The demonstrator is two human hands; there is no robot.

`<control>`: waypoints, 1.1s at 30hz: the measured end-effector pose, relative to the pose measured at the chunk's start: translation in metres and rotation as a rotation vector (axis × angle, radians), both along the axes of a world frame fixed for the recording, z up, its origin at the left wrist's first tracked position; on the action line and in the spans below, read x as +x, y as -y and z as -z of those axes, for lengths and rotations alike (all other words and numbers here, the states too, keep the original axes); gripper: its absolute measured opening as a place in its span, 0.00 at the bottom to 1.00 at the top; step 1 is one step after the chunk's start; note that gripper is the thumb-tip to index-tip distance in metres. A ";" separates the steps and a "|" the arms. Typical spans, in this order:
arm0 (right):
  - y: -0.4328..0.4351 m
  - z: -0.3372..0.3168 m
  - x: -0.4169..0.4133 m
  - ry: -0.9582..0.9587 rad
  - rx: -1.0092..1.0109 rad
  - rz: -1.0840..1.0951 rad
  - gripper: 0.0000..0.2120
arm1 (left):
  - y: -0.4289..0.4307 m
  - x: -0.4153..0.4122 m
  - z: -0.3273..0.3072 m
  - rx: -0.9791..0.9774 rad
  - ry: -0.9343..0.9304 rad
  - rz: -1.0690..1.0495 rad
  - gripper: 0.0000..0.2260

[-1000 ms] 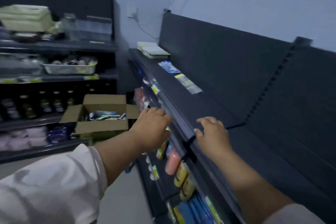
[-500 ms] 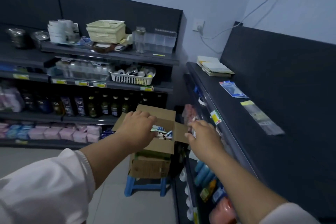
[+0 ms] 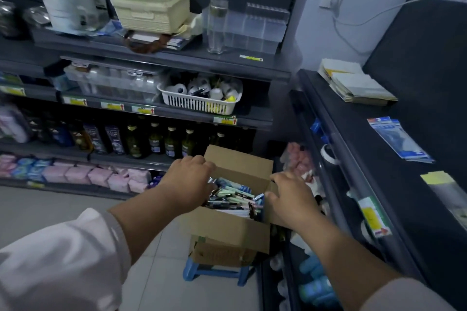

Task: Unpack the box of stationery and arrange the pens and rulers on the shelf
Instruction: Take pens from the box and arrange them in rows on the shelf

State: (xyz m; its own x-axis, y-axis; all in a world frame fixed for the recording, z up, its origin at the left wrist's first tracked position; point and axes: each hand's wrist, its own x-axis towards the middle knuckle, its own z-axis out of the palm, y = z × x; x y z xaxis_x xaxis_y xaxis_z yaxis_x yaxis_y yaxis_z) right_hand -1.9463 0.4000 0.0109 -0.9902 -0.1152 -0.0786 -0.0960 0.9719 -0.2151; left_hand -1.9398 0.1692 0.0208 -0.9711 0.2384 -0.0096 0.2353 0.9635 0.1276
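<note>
Cardboard box between hands: left curled over packets, right gripping flap; perched on stool, may tip.

1. Upper middle of my frame: cream baskets, stacked.
2. Just right of them, a clear tall bottle stands upright.
3. Centre: a white slatted basket of small items.
4. Below it, dark bottles in a row.
5. Bottom centre: a blue stool on the floor.

Head cam, fwd and down, close over box, shelves beyond.
</note>
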 end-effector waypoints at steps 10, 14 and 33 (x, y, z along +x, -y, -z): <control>0.032 0.072 -0.099 0.112 0.073 0.072 0.22 | 0.032 -0.136 0.070 -0.003 0.162 0.134 0.17; 0.032 0.105 -0.128 0.167 0.116 0.061 0.21 | 0.027 -0.174 0.108 -0.003 0.208 0.171 0.17; -0.013 0.341 -0.194 0.569 0.120 -0.163 0.22 | -0.036 -0.237 0.340 0.035 0.420 0.264 0.19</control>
